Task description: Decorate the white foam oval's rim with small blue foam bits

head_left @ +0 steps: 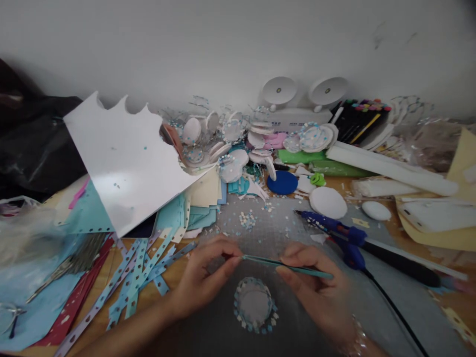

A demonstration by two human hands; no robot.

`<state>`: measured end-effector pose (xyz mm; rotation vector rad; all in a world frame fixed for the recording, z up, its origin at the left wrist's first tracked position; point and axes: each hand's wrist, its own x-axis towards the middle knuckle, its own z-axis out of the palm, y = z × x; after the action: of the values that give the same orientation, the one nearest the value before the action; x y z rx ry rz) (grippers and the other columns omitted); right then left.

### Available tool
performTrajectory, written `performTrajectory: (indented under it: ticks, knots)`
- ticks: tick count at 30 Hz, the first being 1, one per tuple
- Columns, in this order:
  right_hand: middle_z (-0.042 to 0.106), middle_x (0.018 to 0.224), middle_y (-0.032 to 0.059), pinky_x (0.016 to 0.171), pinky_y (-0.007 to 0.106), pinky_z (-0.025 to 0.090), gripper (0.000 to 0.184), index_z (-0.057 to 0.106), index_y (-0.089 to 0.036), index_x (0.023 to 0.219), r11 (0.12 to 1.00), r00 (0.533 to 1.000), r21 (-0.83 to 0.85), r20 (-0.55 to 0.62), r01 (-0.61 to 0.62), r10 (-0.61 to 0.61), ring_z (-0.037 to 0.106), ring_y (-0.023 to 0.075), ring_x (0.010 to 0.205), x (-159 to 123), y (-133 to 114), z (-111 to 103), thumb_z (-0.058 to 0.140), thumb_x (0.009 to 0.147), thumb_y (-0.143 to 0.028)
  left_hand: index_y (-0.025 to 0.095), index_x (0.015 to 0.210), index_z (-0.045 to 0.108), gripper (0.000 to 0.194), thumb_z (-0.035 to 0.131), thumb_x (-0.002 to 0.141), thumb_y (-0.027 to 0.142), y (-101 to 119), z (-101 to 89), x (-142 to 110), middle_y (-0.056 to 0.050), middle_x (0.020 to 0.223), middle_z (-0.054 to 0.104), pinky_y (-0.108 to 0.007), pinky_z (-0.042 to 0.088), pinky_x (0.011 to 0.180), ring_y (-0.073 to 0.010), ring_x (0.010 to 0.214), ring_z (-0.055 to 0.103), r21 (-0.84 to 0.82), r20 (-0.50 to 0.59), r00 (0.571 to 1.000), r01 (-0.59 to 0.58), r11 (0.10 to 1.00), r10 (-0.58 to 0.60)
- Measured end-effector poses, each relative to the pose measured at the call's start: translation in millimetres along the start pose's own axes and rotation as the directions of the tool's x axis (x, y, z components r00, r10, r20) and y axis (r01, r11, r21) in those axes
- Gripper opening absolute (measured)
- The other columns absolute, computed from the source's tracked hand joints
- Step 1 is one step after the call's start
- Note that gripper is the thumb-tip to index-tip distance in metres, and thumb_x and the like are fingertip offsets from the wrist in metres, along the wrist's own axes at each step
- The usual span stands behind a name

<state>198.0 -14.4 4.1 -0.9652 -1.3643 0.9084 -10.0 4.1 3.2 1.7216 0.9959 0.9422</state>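
My left hand [203, 280] pinches the left end of a thin teal tool [293, 267], apparently tweezers, with thumb and forefinger. My right hand [316, 285] grips the same tool along its shaft, fingers curled round it. Both hands hover over a grey cutting mat [260, 233]. Just below them lies a round grey disc [255, 303] ringed with small blue and white flower-shaped bits. A little heap of such tiny punched bits [247, 219] sits on the mat beyond the hands.
A blue glue gun [334, 233] with a black cord lies right of my hands. Punched light-blue paper strips [145, 270] spread at the left. A silver card sheet [126, 168], white discs [327, 202], a blue disc [281, 182], green foam [301, 156] and markers [359, 119] crowd the back.
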Motion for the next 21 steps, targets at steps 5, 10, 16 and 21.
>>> performTrajectory:
  ticks: [5,10,16,21]
  knots:
    - [0.061,0.068,0.0000,0.057,0.021,0.049,0.017,0.065,-0.023,0.080,1.000,1.000,0.000,-0.012,-0.005,0.005,0.058,0.0127,0.065,-0.9,0.5,-1.0,0.067,0.074,-0.007,0.014,0.083,0.062,0.012,0.053,0.089,0.013,-1.3,1.8,0.6,-0.004,0.080,0.061,-0.024,0.044,0.073,-0.0140,0.079,0.057,0.009,0.002,1.000,-0.011,1.000,0.011]
    - [0.060,0.068,-0.0006,0.056,0.021,0.048,0.018,0.065,-0.023,0.080,1.000,1.000,0.004,0.014,-0.015,0.015,0.057,0.0121,0.065,-2.0,1.2,-2.0,0.065,0.075,-0.006,0.015,0.082,0.062,0.011,0.053,0.089,0.012,-1.2,2.6,2.2,-0.003,0.080,0.061,-0.023,0.044,0.072,-0.0128,0.078,0.056,0.016,0.006,1.000,-0.010,1.000,0.010]
    - [0.060,0.067,-0.0004,0.059,0.020,0.049,0.016,0.064,-0.023,0.077,1.000,1.000,0.003,-0.007,-0.025,0.025,0.057,0.0123,0.067,-1.6,0.0,-2.5,0.067,0.074,-0.007,0.015,0.082,0.061,0.012,0.053,0.090,0.013,-1.2,3.3,1.9,-0.003,0.080,0.060,-0.022,0.043,0.073,-0.0125,0.078,0.056,0.018,0.011,1.000,-0.017,1.000,0.017]
    - [0.058,0.069,-0.0008,0.057,0.017,0.049,0.012,0.065,-0.023,0.076,0.993,0.994,0.060,-0.029,-0.103,0.104,0.057,0.0104,0.065,-0.3,0.9,-2.3,0.068,0.075,-0.011,0.015,0.082,0.061,0.012,0.052,0.090,0.013,-0.7,3.3,-0.1,-0.003,0.079,0.059,-0.023,0.043,0.073,-0.0127,0.078,0.055,0.017,0.011,0.999,-0.035,0.999,0.035]
